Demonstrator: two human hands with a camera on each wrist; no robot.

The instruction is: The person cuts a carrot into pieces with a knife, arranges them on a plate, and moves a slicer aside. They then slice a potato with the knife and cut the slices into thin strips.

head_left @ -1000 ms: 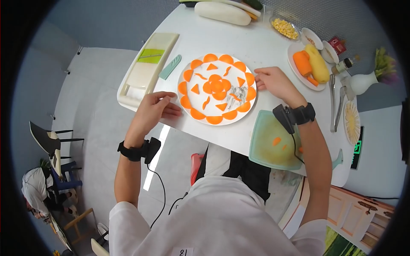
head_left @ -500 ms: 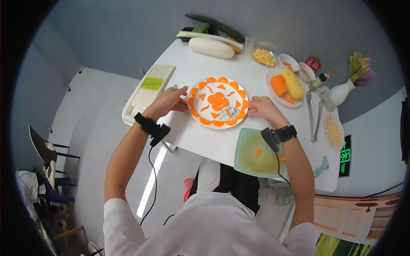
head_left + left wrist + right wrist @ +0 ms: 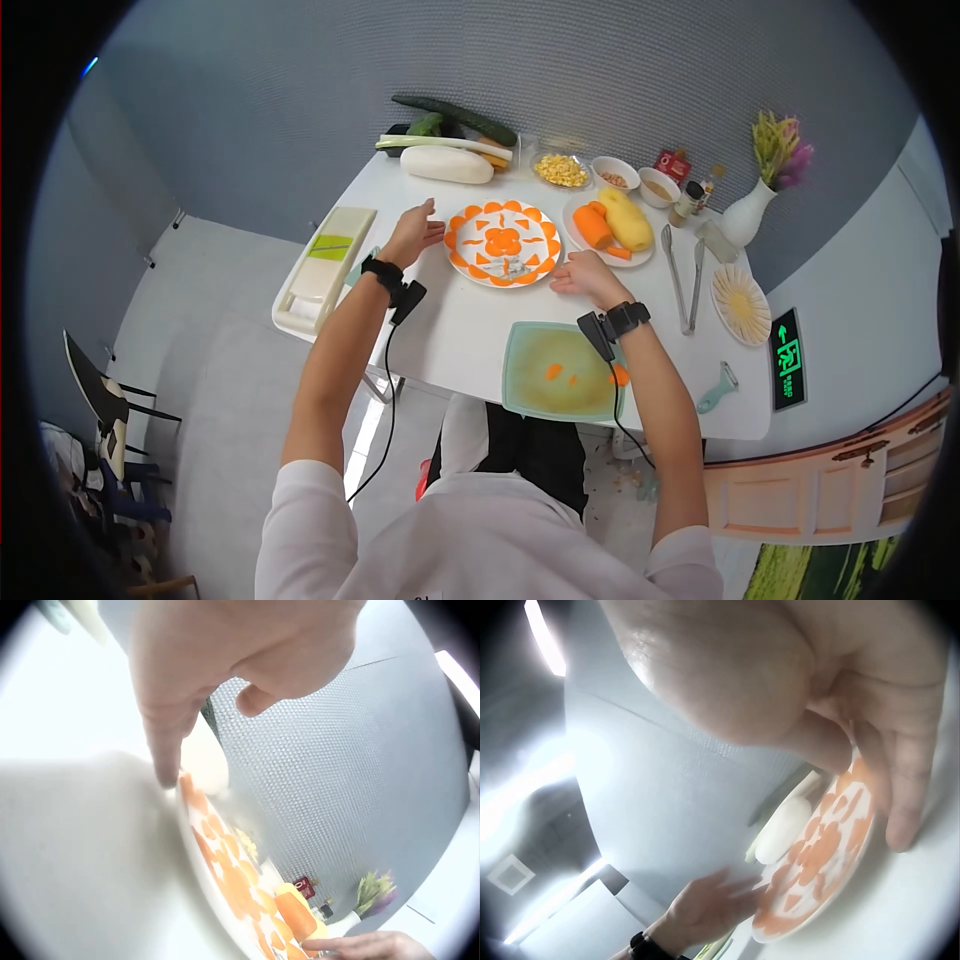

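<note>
A round white plate (image 3: pixel 497 220) lies on the table, with orange carrot half-slices round its rim and a carrot flower (image 3: pixel 503 242) in its middle. Small carrot triangles and wavy strips sit between them, beside a grey patterned patch (image 3: pixel 512 268). My left hand (image 3: pixel 411 236) is at the plate's left edge, its fingers extended with the fingertips right at the rim. On the opposite side, my right hand (image 3: pixel 592 279) has its fingers at the near right rim, loosely straight. In the right wrist view, its fingers overlap the plate's edge.
Close behind on the right is a plate with carrot (image 3: pixel 592 228) and a yellow potato-like vegetable (image 3: pixel 627 220). A green cutting board (image 3: pixel 540 395) with carrot scraps lies in front. A slicer (image 3: pixel 318 275) stands left; tongs (image 3: pixel 692 285) and a peeler (image 3: pixel 718 390) lie right. A white radish (image 3: pixel 447 165) lies behind.
The carrot plate has moved back and to the right, closer to the vegetable plate, with both hands following at its rim. The head view has tilted upward.
</note>
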